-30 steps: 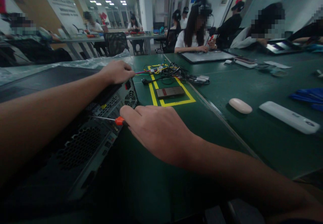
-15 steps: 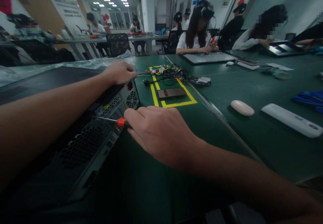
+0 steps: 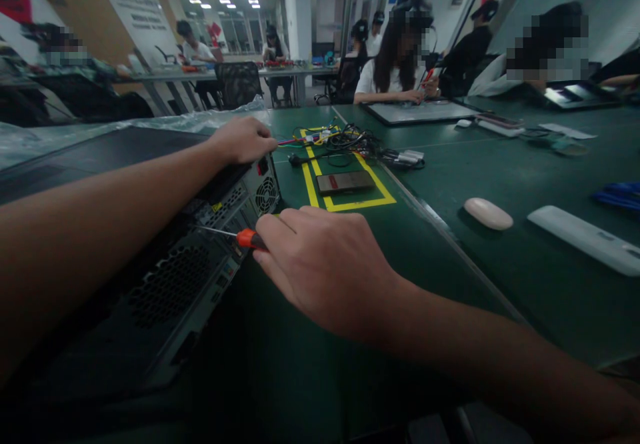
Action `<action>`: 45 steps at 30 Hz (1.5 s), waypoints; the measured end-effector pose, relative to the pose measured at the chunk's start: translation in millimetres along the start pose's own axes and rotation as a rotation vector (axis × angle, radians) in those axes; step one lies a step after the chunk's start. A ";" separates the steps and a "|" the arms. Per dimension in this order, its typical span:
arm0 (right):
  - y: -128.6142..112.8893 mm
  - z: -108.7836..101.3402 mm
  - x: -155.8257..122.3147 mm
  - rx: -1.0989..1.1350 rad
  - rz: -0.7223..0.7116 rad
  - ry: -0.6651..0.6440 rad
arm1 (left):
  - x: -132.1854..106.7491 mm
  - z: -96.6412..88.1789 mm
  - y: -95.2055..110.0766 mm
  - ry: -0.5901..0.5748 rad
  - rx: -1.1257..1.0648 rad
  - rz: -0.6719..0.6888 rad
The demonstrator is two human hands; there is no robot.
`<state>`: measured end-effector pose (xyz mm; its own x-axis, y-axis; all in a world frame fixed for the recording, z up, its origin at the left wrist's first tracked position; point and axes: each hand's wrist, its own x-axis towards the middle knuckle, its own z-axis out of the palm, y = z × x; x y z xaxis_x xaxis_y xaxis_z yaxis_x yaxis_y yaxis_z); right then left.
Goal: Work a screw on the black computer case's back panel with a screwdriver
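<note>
Two bare hands are busy at a computer case [image 3: 165,291] lying on its side at the left of a green table [image 3: 280,357]. The right hand [image 3: 325,271] is closed around a screwdriver [image 3: 240,236]: only the orange front of its handle shows past the knuckles, and the thin metal shaft points left, with its tip against the perforated rear panel of the case. The left hand [image 3: 245,141] lies farther away, with its fingers curled down over the far upper corner of the same case, gripping that edge, just above a round fan grille [image 3: 265,194].

Just right of the case, a rectangle of yellow tape [image 3: 357,202] is marked on the table, and a dark flat device [image 3: 345,182] lies inside it. At the far end of the rectangle lies a tangle of cables [image 3: 340,141]. Farther right, well apart from the hands, sit a pale oval object [image 3: 487,213] and a long white bar [image 3: 585,239]. Crumpled clear plastic [image 3: 200,119] lies beyond the case. At the far side of the table a person in a white shirt [image 3: 385,74] sits over a flat panel [image 3: 420,112], and others sit at tables farther back.
</note>
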<state>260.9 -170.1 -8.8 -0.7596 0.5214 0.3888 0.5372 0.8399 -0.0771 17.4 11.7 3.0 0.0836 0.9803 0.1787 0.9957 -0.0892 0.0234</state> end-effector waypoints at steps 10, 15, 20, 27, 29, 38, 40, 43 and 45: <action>2.8 3.3 4.1 0.055 0.030 -0.009 | 2.9 6.1 -4.1 0.040 0.009 0.008; 4.5 1.5 2.7 0.035 -0.004 -0.034 | 4.8 7.9 -6.4 0.040 -0.005 0.007; 6.9 1.0 2.9 0.016 -0.014 -0.037 | 4.6 7.2 -4.9 0.034 0.009 -0.003; 7.7 -1.0 3.3 0.002 0.005 -0.038 | 2.9 5.8 -3.4 0.039 -0.011 -0.003; 7.6 -1.9 3.4 0.004 0.011 -0.052 | 2.5 5.5 -3.1 0.029 0.011 -0.005; 6.9 -6.9 4.7 0.016 0.031 -0.080 | 2.0 4.5 -2.7 0.019 0.020 -0.021; 7.0 -7.3 5.0 0.020 0.039 -0.086 | 2.4 5.0 -3.4 0.022 0.017 -0.015; 7.4 -7.1 5.4 0.011 0.047 -0.088 | 2.5 5.4 -3.7 0.028 0.011 -0.014; 7.6 -7.1 5.8 0.010 0.051 -0.102 | 2.1 4.8 -3.0 0.030 0.009 -0.017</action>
<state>263.2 -161.8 -0.6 -0.7647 0.5761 0.2886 0.5730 0.8129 -0.1043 14.8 14.9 -1.4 0.0656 0.9759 0.2079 0.9973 -0.0708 0.0179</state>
